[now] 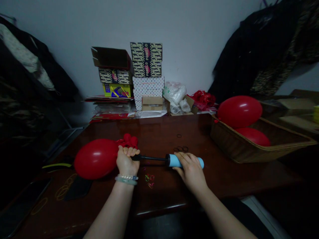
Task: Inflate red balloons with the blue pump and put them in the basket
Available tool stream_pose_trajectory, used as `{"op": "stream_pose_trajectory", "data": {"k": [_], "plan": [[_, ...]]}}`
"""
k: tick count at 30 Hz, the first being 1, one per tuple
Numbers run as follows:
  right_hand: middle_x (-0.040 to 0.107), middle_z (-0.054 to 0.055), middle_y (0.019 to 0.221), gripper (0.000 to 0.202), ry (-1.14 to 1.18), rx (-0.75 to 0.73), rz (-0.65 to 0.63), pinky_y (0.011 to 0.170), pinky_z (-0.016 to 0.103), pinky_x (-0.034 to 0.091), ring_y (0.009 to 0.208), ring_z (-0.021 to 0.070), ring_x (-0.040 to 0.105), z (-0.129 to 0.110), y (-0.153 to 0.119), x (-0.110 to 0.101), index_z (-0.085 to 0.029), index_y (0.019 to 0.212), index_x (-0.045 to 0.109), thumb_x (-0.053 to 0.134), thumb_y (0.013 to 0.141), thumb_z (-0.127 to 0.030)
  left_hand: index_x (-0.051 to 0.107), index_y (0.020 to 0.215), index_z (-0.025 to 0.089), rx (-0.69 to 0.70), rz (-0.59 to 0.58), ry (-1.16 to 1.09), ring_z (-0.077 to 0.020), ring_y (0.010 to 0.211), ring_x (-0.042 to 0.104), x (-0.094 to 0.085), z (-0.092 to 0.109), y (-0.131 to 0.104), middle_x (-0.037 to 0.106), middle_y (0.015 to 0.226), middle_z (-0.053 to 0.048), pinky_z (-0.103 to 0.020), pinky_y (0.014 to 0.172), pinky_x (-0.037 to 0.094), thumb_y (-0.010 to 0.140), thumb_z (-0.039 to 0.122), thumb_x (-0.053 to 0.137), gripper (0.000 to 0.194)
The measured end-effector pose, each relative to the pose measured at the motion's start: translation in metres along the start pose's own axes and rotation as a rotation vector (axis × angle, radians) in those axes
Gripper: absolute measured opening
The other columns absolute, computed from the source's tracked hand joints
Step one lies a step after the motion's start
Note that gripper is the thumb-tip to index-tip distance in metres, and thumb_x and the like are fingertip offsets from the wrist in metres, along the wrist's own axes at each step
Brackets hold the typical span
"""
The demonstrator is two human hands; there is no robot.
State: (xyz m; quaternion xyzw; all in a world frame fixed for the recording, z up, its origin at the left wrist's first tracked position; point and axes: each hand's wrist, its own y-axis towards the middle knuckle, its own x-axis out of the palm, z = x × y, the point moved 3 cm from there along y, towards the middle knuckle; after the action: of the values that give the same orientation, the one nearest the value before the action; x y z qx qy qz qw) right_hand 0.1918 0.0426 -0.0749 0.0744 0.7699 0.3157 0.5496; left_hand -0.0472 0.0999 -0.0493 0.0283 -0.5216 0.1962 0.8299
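Above the worktop, blue pump is held with long axis left-right, rod pointed toward red balloon; barrel is wrapped by right hand, black end clamped in left hand.

On my left wrist I wear a strand of round, clear, glassy beads, bluish toward one side, and just beside it, nearer the elbow, a smooth, pale green bangle; my two forearms are bare, tapering toward the wrists
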Motion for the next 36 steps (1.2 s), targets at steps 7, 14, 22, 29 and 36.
{"op": "stream_pose_trajectory", "data": {"k": [7, 14, 22, 29, 36], "plan": [[0.062, 0.007, 0.121, 0.048, 0.076, 0.008, 0.031, 0.092, 0.044, 0.04, 0.103, 0.0275, 0.051, -0.022, -0.005, 0.002, -0.022, 0.129, 0.053, 0.064, 0.084, -0.033, 0.027, 0.055, 0.019, -0.053, -0.026, 0.016, -0.007, 0.036, 0.028, 0.003, -0.029, -0.017, 0.027, 0.042, 0.007, -0.024, 0.043, 0.03, 0.094, 0.031, 0.043, 0.043], [0.062, 0.007, 0.12, 0.051, 0.11, 0.012, 0.006, 0.092, 0.042, 0.039, 0.103, 0.0268, 0.05, -0.031, -0.008, 0.012, -0.021, 0.128, 0.053, 0.067, 0.082, -0.035, 0.027, 0.055, 0.019, -0.099, -0.015, 0.047, -0.0068, 0.037, 0.027, 0.002, -0.05, -0.028, 0.026, 0.043, 0.007, -0.024, 0.043, 0.03, 0.093, 0.037, 0.046, 0.046], [0.063, 0.007, 0.121, 0.049, 0.05, -0.018, -0.031, 0.096, 0.044, 0.033, 0.106, 0.0264, 0.053, -0.029, 0.002, 0.004, -0.024, 0.128, 0.053, 0.064, 0.084, -0.04, 0.028, 0.055, 0.019, -0.066, -0.018, 0.036, -0.0073, 0.037, 0.029, 0.006, -0.037, -0.022, 0.026, 0.043, 0.007, -0.024, 0.044, 0.031, 0.093, 0.037, 0.045, 0.045], [0.063, 0.006, 0.121, 0.047, 0.01, -0.007, -0.026, 0.101, 0.047, 0.026, 0.109, 0.0246, 0.055, -0.014, 0.005, -0.001, -0.027, 0.128, 0.052, 0.062, 0.085, -0.042, 0.026, 0.054, 0.019, -0.014, 0.013, 0.023, -0.0074, 0.035, 0.029, 0.003, -0.01, -0.007, 0.026, 0.04, 0.007, -0.024, 0.043, 0.03, 0.096, 0.034, 0.039, 0.046], [0.063, 0.005, 0.122, 0.046, -0.011, -0.019, -0.002, 0.102, 0.048, 0.028, 0.109, 0.0244, 0.054, 0.003, 0.004, -0.004, -0.028, 0.128, 0.052, 0.062, 0.085, -0.04, 0.025, 0.054, 0.019, 0.005, 0.022, 0.001, -0.0076, 0.035, 0.029, -0.002, 0.009, 0.003, 0.027, 0.04, 0.006, -0.023, 0.043, 0.03, 0.096, 0.033, 0.036, 0.045]]}}
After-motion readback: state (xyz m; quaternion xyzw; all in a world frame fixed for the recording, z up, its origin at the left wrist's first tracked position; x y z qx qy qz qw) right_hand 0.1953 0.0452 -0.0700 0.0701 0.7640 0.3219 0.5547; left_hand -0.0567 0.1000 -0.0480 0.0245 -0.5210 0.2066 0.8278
